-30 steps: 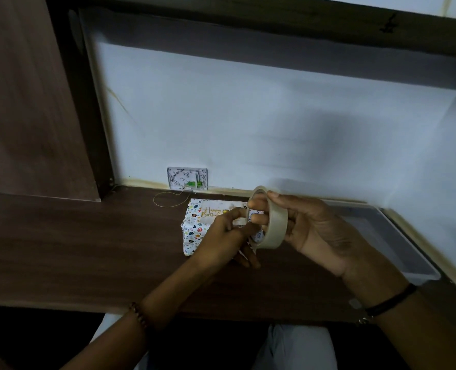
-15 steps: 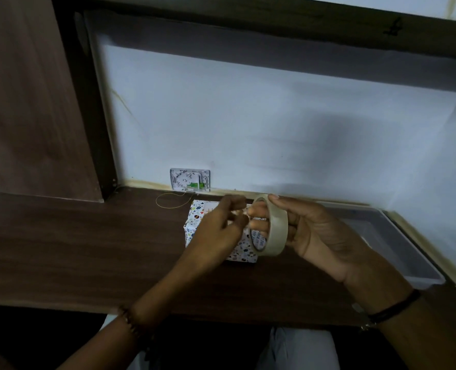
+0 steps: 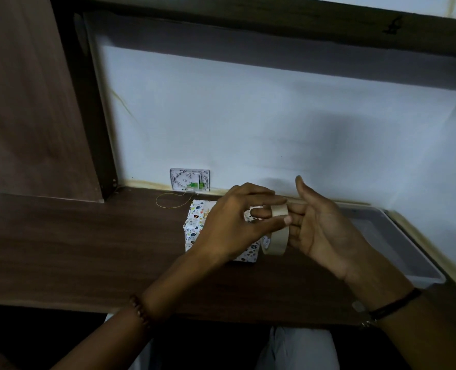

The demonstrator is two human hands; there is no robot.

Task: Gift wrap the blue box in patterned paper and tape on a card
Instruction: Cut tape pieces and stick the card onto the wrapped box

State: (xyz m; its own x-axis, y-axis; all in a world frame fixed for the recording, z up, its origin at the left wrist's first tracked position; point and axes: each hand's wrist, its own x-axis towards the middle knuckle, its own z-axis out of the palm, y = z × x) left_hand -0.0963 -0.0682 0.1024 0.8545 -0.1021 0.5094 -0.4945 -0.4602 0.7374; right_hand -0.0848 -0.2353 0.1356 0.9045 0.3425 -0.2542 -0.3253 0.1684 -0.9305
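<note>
The box (image 3: 193, 232), wrapped in white paper with coloured spots, sits on the dark wooden desk (image 3: 74, 249), and my left hand hides most of it. My left hand (image 3: 234, 222) is above the box and pinches a beige tape roll (image 3: 277, 243) between thumb and fingers. My right hand (image 3: 325, 233) is just right of the roll, palm facing left and thumb raised. Its fingertips reach the roll's right side without closing on it. The card on the box top is hidden.
A grey plastic tray (image 3: 408, 252) lies at the desk's right end against the wall. A small patterned plate (image 3: 190, 179) is fixed to the wall behind the box, with a thin wire loop (image 3: 172, 202) below it. A wooden side panel (image 3: 29, 102) rises at left.
My left hand has moved right from the box top and taken hold of the tape roll. My right hand has let go of the roll and opened, thumb lifted.
</note>
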